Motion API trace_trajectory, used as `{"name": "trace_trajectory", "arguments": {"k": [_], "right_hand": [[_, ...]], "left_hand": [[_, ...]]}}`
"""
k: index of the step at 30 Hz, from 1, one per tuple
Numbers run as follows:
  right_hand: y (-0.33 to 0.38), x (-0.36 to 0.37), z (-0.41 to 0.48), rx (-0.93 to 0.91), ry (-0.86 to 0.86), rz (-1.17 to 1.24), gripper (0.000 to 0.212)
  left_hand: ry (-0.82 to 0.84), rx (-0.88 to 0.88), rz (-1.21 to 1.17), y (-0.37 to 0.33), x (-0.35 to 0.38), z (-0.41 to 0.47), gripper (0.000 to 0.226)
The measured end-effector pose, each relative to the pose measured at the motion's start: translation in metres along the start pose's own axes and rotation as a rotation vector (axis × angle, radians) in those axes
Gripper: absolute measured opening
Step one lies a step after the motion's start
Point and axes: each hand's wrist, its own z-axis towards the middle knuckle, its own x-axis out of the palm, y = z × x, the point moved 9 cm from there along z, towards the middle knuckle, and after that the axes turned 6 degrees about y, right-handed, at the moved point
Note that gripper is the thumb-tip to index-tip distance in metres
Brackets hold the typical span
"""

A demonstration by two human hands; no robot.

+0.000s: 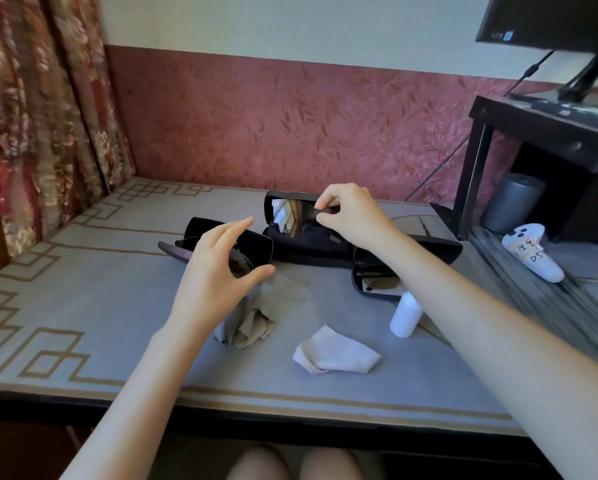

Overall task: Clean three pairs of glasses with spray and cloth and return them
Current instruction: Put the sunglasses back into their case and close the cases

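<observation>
Three black cases lie open in a row at the back of the table. My right hand (347, 214) pinches a thin dark temple of a pair of glasses (329, 210) above the middle case (308, 252), whose raised lid holds a mirror. My left hand (214, 275) hovers with fingers spread over sunglasses (241, 265) that rest across the left case (256, 244), one temple sticking out to the left. A third pair (380, 279) lies inside the right case (439, 245). A white spray bottle (406, 315) stands in front of that case. A pale folded cloth (335, 351) lies near the table's front.
A crumpled beige cloth (256, 322) lies under my left wrist. A white game controller (532, 252) and a grey cylinder (512, 202) sit at the right by a dark monitor stand (546, 129). A patterned curtain (38, 116) hangs at the left. The table's front edge (290, 410) runs near my knees.
</observation>
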Motion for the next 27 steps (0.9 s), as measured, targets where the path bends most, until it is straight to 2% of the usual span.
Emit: {"name": "trace_trajectory", "arguments": {"k": [8,13,27], "right_hand": [[0.008,0.017,0.008,0.070,-0.009,-0.223,0.018],[0.012,0.027,0.005,0.017,-0.081,-0.350,0.018],[-0.020,0.061,0.013,0.126,0.045,-0.178,0.018]], "left_hand": [[-0.037,0.031,-0.004,0.013,-0.008,-0.008,0.059],[-0.027,0.028,-0.016,0.017,-0.005,-0.009,0.056],[-0.041,-0.019,-0.029,0.035,-0.018,-0.018,0.045]]}}
